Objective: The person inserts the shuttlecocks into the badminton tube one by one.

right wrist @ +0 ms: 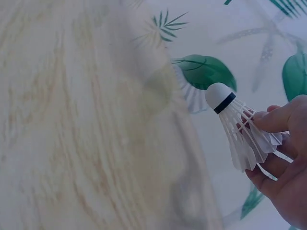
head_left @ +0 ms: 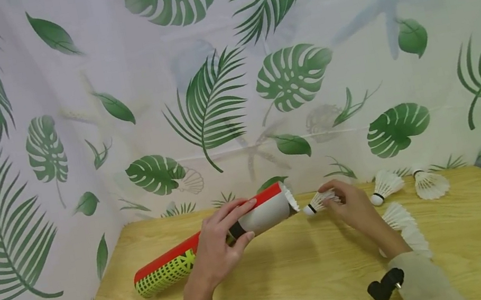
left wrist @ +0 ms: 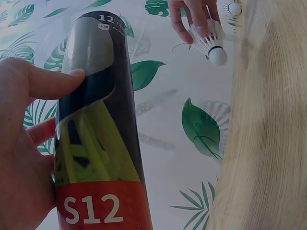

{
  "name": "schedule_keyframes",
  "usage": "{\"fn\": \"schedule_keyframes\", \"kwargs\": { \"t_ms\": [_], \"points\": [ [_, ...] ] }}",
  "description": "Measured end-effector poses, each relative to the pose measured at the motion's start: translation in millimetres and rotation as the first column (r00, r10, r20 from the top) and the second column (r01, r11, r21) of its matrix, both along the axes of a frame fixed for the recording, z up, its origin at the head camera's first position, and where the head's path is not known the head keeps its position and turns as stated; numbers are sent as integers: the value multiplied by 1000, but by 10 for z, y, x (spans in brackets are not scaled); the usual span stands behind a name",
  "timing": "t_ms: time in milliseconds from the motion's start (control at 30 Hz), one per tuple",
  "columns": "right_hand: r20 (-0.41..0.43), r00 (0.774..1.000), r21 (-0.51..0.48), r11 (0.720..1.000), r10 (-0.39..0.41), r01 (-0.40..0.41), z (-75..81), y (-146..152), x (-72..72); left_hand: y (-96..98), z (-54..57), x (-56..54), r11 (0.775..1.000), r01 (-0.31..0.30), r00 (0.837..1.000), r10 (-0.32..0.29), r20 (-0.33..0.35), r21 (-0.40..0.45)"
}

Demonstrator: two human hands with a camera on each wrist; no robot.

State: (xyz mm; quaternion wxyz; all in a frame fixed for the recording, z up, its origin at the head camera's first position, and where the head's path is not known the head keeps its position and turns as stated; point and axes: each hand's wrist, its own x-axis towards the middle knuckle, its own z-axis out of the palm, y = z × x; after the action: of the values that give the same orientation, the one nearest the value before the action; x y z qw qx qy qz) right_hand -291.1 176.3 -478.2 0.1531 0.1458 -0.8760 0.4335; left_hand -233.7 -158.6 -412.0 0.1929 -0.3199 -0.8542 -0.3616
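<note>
The left hand [head_left: 218,245] holds a long round tube [head_left: 268,216], with its thumb on one side and its fingers on the other. The tube is red, grey and black, and it has a yellow-green part with a black net pattern. In the left wrist view, big white letters on it say S12. The tube leans, with its left end low and its right end higher. A white, ragged edge shows at the right end.

The right hand [head_left: 350,205] pinches a white shuttlecock [head_left: 315,203] by its feathers, between thumb and fingers. Its round tip has a black band behind it and points toward the right end of the tube. The shuttlecock is near that end, but the two do not touch.

More shuttlecocks lie on the wooden surface [head_left: 293,283], over to the right. One [head_left: 386,185] is near the back edge, and another [head_left: 431,184] is just beside it. A small group [head_left: 401,217] lies closer, by the right wrist, and the arm hides part of it. Behind the surface hangs a white cloth [head_left: 146,134] with green leaves on it
</note>
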Motion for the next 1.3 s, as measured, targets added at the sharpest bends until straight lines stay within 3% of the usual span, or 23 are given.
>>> {"fn": "schedule_keyframes", "kwargs": {
  "t_ms": [400,600,767,1067,1300],
  "points": [
    [-115,993,-89,996,-42,31,384,106,390,11,0,-7,1000,10,1000,-9,-13,12],
    [-175,980,-106,992,-91,73,565,111,589,5,4,-9,1000,4,1000,-4,11,0],
    [-234,966,-162,984,-113,76,653,111,689,12,2,-7,1000,8,1000,-8,14,4],
    [-235,962,-252,965,-138,77,757,96,842,50,-2,3,1000,24,1000,-24,-11,8],
    [-302,949,-314,949,-90,-10,843,41,913,84,8,23,999,37,999,-37,-12,0]
  ]
}}
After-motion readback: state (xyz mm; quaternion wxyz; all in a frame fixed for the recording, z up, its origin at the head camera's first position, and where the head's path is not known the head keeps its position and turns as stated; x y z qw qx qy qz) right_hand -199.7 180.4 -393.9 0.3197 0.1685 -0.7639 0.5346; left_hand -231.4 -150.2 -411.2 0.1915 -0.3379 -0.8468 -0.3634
